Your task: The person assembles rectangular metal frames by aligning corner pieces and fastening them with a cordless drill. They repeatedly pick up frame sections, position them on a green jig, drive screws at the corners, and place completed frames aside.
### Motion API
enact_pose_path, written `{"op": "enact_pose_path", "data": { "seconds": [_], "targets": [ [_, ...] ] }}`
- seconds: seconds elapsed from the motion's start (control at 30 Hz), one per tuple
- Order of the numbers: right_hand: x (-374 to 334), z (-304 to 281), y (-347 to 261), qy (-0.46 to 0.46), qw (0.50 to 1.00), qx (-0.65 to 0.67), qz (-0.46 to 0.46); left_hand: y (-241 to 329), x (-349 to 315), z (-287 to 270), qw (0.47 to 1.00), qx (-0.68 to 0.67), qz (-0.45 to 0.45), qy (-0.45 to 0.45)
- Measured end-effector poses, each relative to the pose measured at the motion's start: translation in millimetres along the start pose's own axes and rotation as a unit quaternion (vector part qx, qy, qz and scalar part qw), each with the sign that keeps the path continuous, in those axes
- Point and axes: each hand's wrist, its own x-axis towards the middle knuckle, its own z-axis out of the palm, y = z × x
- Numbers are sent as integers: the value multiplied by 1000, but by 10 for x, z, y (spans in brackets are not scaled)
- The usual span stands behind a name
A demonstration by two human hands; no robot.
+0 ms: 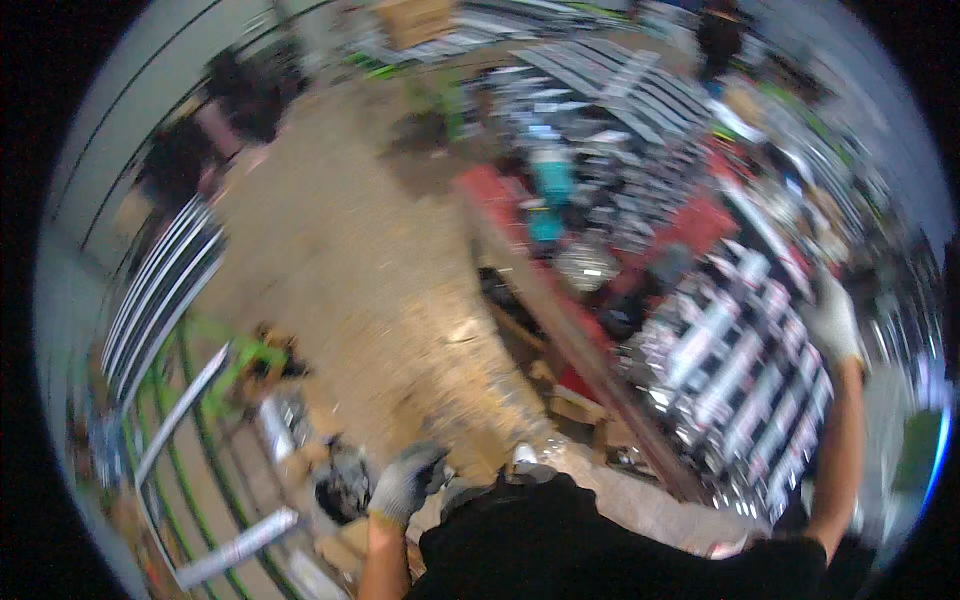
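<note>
My right hand, in a pale work glove, reaches out at the far side of a stack of silver metal profiles. Its fingertips are next to the near end of a long pale bar; motion blur hides whether they grip it. Low and left of my dark-clothed body is my left hand, gloved in pale knit with darker fingers. Those fingers look partly bent, but they are smeared, and nothing in them can be made out. A dark bundle lies just left of that hand.
The red-edged workbench carries the profiles, a teal power tool and a roundish shiny item. More metal strips cover its far end. At left, a green rack holds long pale bars. Brown floor runs between.
</note>
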Motion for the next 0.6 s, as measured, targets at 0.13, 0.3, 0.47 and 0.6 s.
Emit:
{"op": "enact_pose_path", "data": {
  "seconds": [0.13, 0.3, 0.47, 0.6],
  "targets": [
    [349, -76, -656, -9, 993, 47, -107, 26, -417, -99, 915, 331, 212, 93],
    [564, 76, -1909, -132, 953, 240, -128, -14, -1040, -436, 974, -146, 11, 172],
    [410, 586, -3546, -209, 900, 361, -127, -218, -1637, -949, 953, -52, 118, 275],
    [-180, 1328, -5010, -226, 825, 486, -180, -577, -2050, -1259, 930, -38, 108, 350]
  ]
}}
